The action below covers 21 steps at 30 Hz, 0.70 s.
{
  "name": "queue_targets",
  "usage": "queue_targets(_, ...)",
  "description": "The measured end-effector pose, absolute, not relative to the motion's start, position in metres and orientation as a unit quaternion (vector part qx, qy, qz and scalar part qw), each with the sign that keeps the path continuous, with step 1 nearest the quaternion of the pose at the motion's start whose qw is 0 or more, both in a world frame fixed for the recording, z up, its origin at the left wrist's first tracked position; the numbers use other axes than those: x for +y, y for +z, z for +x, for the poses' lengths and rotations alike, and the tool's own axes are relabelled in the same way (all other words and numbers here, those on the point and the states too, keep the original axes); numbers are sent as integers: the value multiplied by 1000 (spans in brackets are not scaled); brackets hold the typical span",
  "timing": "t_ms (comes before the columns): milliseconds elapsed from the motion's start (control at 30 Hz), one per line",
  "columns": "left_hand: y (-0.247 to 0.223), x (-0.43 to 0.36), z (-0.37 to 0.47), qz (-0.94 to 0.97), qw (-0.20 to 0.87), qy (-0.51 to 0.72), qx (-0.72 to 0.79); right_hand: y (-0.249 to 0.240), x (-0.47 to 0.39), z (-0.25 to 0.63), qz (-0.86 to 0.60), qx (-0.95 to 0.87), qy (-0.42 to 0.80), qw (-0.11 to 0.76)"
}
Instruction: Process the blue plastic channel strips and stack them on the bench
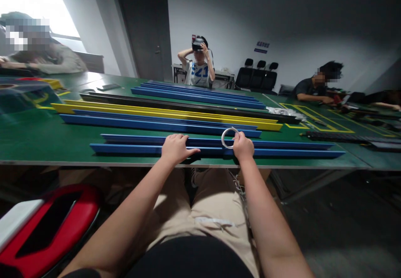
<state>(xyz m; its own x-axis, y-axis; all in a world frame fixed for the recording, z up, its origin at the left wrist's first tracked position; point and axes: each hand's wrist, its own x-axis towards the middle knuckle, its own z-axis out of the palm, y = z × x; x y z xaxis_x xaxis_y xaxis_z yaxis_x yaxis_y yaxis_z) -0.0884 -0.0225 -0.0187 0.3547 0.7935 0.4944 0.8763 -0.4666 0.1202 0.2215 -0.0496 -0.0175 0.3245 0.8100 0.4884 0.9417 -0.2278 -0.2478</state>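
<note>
A blue channel rail [125,148] with two raised edges lies lengthwise along the near edge of the green table. My left hand [175,147] rests on its middle, thumb stretched to the right and apart from the fingers, which lie over the far edge. To the right, my right hand [243,146] is closed on a thin white ring [223,138], which looks like a roll of tape, standing upright just above the same rail. My right hand's fingertips are partly hidden behind the hand.
Beyond lie another blue rail [150,124], a yellow rail [175,113], a black rail [131,99] and more blue rails [200,95]. Clear plastic [285,112] lies at right. People sit around the table [28,138]. A red stool [69,228] stands lower left.
</note>
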Motion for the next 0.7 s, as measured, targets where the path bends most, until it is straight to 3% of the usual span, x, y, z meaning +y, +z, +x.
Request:
queue_targets(400,-12,-38,70,-823,27,-253,-508,-14,-66,381,-806,-507,-82,293)
queue_targets(700,-14,-38,46,-859,8,-274,-432,-11,-63,382,-820,-511,-85,244)
